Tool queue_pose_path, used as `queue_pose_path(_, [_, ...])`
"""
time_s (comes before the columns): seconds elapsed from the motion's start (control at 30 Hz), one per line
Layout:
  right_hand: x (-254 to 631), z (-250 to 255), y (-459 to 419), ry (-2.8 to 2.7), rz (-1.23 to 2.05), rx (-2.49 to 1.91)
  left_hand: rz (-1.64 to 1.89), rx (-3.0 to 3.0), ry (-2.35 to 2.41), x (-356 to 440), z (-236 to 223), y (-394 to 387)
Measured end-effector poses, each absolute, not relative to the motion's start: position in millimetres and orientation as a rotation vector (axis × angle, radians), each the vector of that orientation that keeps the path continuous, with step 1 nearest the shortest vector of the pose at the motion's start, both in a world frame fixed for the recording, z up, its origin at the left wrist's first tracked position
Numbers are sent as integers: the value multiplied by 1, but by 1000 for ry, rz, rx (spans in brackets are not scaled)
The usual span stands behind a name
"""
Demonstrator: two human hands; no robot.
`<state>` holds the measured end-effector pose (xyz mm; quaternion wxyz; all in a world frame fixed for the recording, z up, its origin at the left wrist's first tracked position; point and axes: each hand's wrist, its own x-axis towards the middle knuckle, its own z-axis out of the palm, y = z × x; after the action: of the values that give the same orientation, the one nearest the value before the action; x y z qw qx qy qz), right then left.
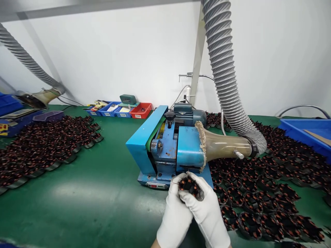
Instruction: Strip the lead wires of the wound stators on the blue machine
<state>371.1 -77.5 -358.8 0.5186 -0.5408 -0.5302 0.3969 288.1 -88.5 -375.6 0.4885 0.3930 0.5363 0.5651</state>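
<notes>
Between both white-gloved hands is a round motor stator [189,186] with a dark core and copper windings. My left hand [177,206] wraps its left side, and my right hand [204,203] grips it from the right with fingers across the front. They hold it just in front of a blue belt grinder [165,148], near the lower edge of its blue guard [190,146]. Part of the stator is hidden by the fingers. I cannot tell whether it touches the machine.
Many stators [253,199] stand in rows on the right, and another pile [49,148] covers the left. A suction hose [222,51] joins the guard through a brownish funnel [224,146]. Small bins [141,111] line the wall; a blue tray [310,129] sits far right on the green table [103,199].
</notes>
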Motion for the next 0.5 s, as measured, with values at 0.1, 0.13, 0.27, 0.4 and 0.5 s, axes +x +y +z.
queue_pose_path(0.1, [372, -360, -70, -1298, 943, -1281, 1416, 1004, 1273, 289, -371, -82])
queue_pose_path(0.13, [373, -361, -69, -1298, 946, -1270, 1430, 1009, 1269, 290, -371, -79])
queue_pose_path(0.27, [374, -363, -67, -1280, 943, -1245, 1427, 1072, 1301, 294, -373, -73])
queue_pose_path(0.4, [375, -361, -67, -1245, 935, -1239, 1430, 1118, 1298, 298, -380, -72])
queue_pose_path(0.5, [377, -361, -78, -1233, 919, -1256, 1407, 1058, 1237, 295, -378, -83])
